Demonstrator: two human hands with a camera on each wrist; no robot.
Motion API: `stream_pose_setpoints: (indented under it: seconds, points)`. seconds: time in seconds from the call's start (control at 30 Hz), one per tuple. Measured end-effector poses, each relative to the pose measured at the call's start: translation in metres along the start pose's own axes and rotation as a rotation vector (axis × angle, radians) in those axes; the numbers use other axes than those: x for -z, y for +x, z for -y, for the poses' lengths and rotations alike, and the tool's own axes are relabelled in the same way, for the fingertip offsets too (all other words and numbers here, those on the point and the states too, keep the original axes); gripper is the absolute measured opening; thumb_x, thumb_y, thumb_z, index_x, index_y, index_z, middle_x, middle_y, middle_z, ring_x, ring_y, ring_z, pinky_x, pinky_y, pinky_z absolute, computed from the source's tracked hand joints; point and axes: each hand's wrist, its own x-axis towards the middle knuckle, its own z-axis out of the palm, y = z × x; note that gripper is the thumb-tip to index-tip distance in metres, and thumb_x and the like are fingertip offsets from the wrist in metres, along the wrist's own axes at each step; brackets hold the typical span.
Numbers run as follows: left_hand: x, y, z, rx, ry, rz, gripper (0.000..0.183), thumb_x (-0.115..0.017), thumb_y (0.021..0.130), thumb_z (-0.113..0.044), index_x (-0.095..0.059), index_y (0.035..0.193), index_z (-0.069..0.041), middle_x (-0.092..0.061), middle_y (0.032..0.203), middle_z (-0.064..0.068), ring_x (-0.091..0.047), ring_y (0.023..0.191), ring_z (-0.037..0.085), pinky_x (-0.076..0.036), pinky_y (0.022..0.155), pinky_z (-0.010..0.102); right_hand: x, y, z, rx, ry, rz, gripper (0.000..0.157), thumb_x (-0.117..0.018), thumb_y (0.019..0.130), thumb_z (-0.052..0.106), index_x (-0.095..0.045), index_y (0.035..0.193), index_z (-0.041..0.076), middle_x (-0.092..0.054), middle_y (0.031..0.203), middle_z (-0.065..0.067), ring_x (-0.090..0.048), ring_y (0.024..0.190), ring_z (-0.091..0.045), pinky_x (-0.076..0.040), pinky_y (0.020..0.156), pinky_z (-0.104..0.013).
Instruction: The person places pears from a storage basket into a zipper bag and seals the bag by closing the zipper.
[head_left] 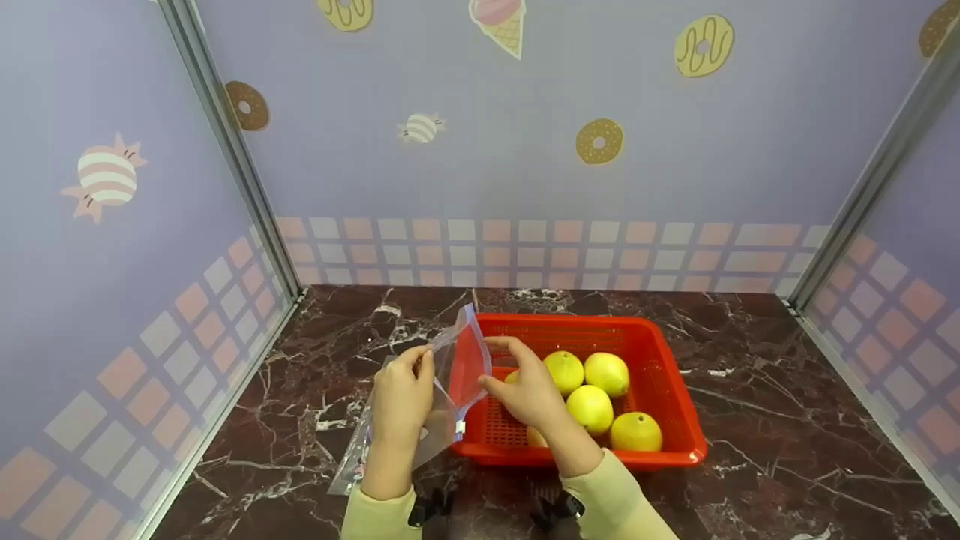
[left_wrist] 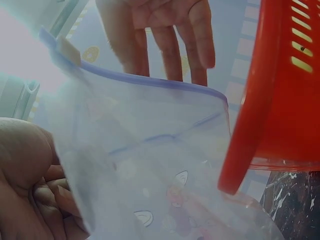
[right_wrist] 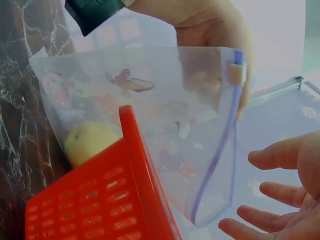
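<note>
My left hand pinches one side of the mouth of a clear zip bag with a purple-blue zip strip and printed pictures. The bag's mouth gapes toward the right. My right hand is beside this opening, fingers spread and holding nothing, above the left part of a red plastic basket. Several round yellow fruits lie in the basket. Through the clear plastic, a yellow fruit shows low in the right wrist view, seemingly inside the bag. A small pale slider sits at one end of the zip.
More clear printed plastic lies on the dark marbled table, left of the basket and partly under my left arm. Patterned panels with metal corner strips enclose the back and sides of the table.
</note>
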Motion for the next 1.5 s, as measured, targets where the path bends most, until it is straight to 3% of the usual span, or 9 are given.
stream_pose_setpoints:
  seconds: [0.07, 0.23, 0.57, 0.9, 1.2, 1.5]
  points:
    - [0.000, 0.001, 0.000, -0.016, -0.008, -0.004, 0.020, -0.064, 0.099, -0.015, -0.078, 0.108, -0.002, -0.070, 0.074, 0.011, -0.054, 0.061, 0.021, -0.047, 0.057, 0.039, 0.004, -0.001, -0.002, -0.015, 0.018, -0.011, 0.048, -0.076, 0.090, 0.006, -0.060, 0.135, 0.003, -0.065, 0.135, -0.021, -0.062, 0.122, -0.042, -0.053, 0.100, -0.055]
    - [-0.001, 0.001, 0.001, -0.028, 0.000, -0.021, 0.020, -0.065, 0.098, -0.015, -0.079, 0.107, -0.003, -0.074, 0.079, 0.012, -0.058, 0.064, 0.022, -0.052, 0.061, 0.043, 0.014, -0.004, -0.010, -0.061, 0.029, -0.028, 0.047, -0.075, 0.091, 0.006, -0.061, 0.135, 0.007, -0.065, 0.134, -0.018, -0.060, 0.123, -0.042, -0.050, 0.103, -0.058]
    - [0.000, -0.001, 0.000, -0.007, 0.014, -0.014, 0.020, -0.065, 0.098, -0.017, -0.079, 0.107, -0.005, -0.074, 0.081, 0.011, -0.062, 0.069, 0.025, -0.053, 0.064, 0.047, 0.035, -0.014, -0.029, -0.101, -0.004, -0.004, 0.042, -0.075, 0.090, 0.004, -0.064, 0.130, 0.002, -0.065, 0.133, -0.023, -0.058, 0.127, -0.048, -0.043, 0.111, -0.060]
    - [0.000, -0.001, 0.000, 0.000, 0.013, 0.003, 0.021, -0.065, 0.099, -0.018, -0.079, 0.109, -0.006, -0.075, 0.081, 0.011, -0.060, 0.066, 0.023, -0.052, 0.061, 0.044, 0.046, -0.021, -0.039, -0.214, -0.163, 0.040, 0.038, -0.079, 0.088, 0.011, -0.069, 0.124, 0.008, -0.068, 0.130, -0.017, -0.060, 0.126, -0.046, -0.047, 0.107, -0.059]
    - [0.000, -0.001, 0.002, -0.027, 0.013, -0.002, 0.021, -0.065, 0.098, -0.016, -0.079, 0.108, -0.004, -0.072, 0.077, 0.009, -0.057, 0.063, 0.021, -0.050, 0.060, 0.041, 0.048, -0.027, -0.042, -0.232, -0.328, 0.154, 0.036, -0.082, 0.079, 0.010, -0.072, 0.114, 0.008, -0.073, 0.116, -0.016, -0.067, 0.110, -0.035, -0.052, 0.099, -0.053]
    - [-0.001, -0.001, 0.001, -0.025, 0.033, -0.004, 0.020, -0.065, 0.098, -0.018, -0.079, 0.107, -0.006, -0.072, 0.076, 0.008, -0.057, 0.064, 0.022, -0.049, 0.060, 0.042, 0.045, -0.028, -0.047, -0.245, -0.438, 0.258, 0.042, -0.087, 0.072, 0.011, -0.073, 0.112, 0.012, -0.072, 0.101, -0.006, -0.056, 0.085, -0.021, -0.049, 0.085, -0.041]
